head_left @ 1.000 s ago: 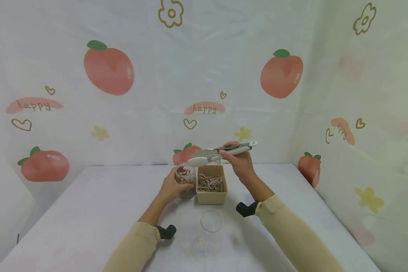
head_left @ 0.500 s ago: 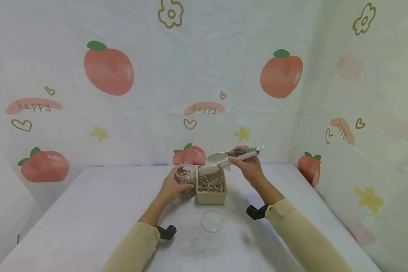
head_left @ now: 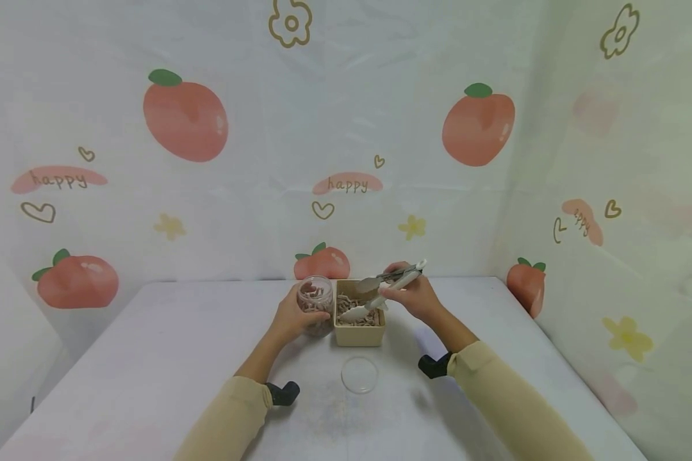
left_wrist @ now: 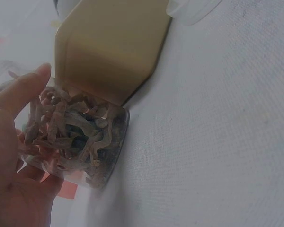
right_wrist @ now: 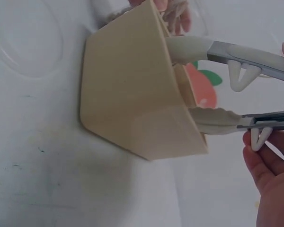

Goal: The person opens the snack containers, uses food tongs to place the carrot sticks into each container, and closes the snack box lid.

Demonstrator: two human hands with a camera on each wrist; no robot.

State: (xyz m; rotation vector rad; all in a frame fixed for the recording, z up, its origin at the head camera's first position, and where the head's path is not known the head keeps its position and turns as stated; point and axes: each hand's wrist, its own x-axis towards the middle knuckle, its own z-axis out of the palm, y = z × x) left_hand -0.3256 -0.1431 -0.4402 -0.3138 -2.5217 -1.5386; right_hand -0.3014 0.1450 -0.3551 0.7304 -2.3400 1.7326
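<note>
My left hand (head_left: 291,318) grips a clear jar (head_left: 316,296) from its left side, thumb across the front. Brownish twisted dried strips (left_wrist: 80,127) fill much of that jar, which stands upright on the table. Touching or nearly touching it on the right is a beige rectangular box (head_left: 359,336) holding more such strips. Over the box, my right hand (head_left: 418,296) holds white-tipped metal tongs (head_left: 402,282) with their arms spread apart. In the right wrist view both tong tips (right_wrist: 213,120) reach past the box's rim, so their ends are hidden inside.
A clear round lid (head_left: 359,375) lies on the white-covered table (head_left: 207,358) in front of the box. Behind the table rises a fruit-patterned backdrop (head_left: 236,211), and another stretch of it closes off the right side.
The tongs moved right from above the jar to over the box, then lowered with their tips into it. My left hand and the jar stayed in place.
</note>
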